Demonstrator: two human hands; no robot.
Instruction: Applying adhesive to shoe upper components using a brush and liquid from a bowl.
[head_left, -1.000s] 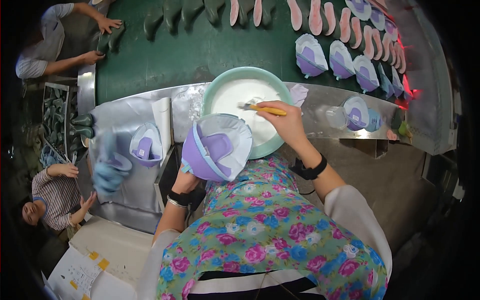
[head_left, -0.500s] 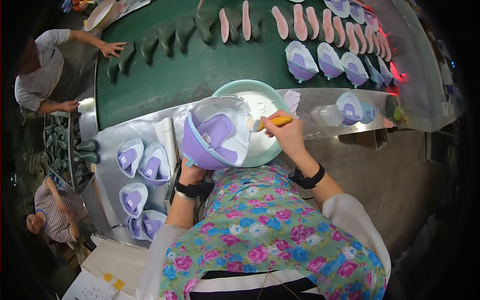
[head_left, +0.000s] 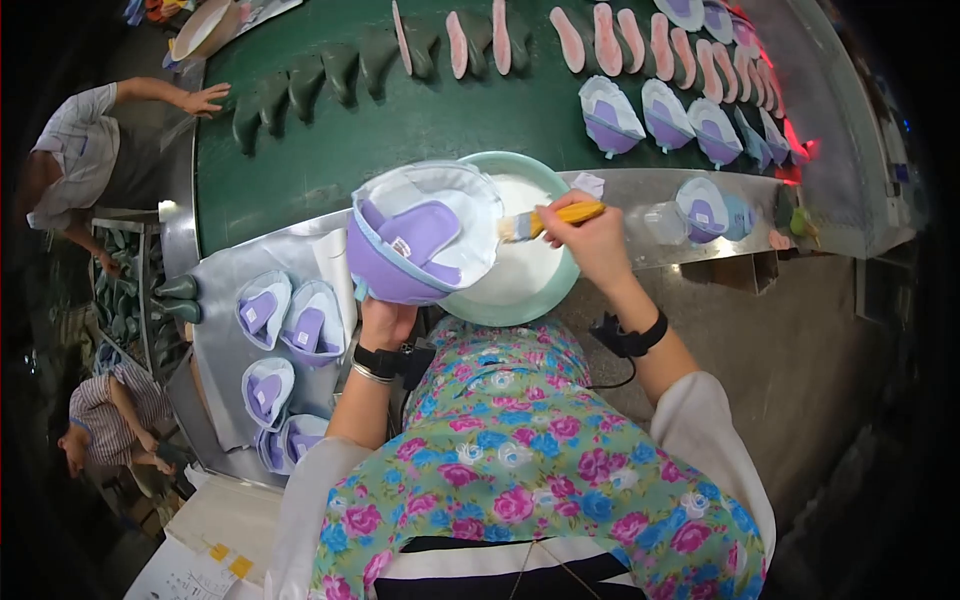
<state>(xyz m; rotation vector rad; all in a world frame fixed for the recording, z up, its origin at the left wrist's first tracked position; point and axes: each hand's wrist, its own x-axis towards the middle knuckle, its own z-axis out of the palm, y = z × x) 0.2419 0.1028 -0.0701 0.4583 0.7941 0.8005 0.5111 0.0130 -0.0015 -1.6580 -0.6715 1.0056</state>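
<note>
The left hand (head_left: 388, 325) held a purple shoe upper (head_left: 408, 240) from below, its open side facing up; most of the fingers were hidden beneath it, so how far they were curled could not be told. The right hand (head_left: 592, 243) was closed around the yellow handle of a paintbrush (head_left: 520, 227), thumb and fingers pinched on it, and the bristles met the pale edge of the upper between the two hands. Just beyond and under that meeting point was a green bowl (head_left: 515, 313) of white liquid (head_left: 532, 268), partly covered by the upper. To the left of the left hand, more shoe uppers (head_left: 312, 328) lay on a table (a few of them crowded together nearest the wearer). Past the hands, a green surface (head_left: 420, 125) carried dark foot forms (head_left: 340, 72) and pink soles (head_left: 603, 40); beyond the right hand was a clear cup (head_left: 664, 222).
</note>
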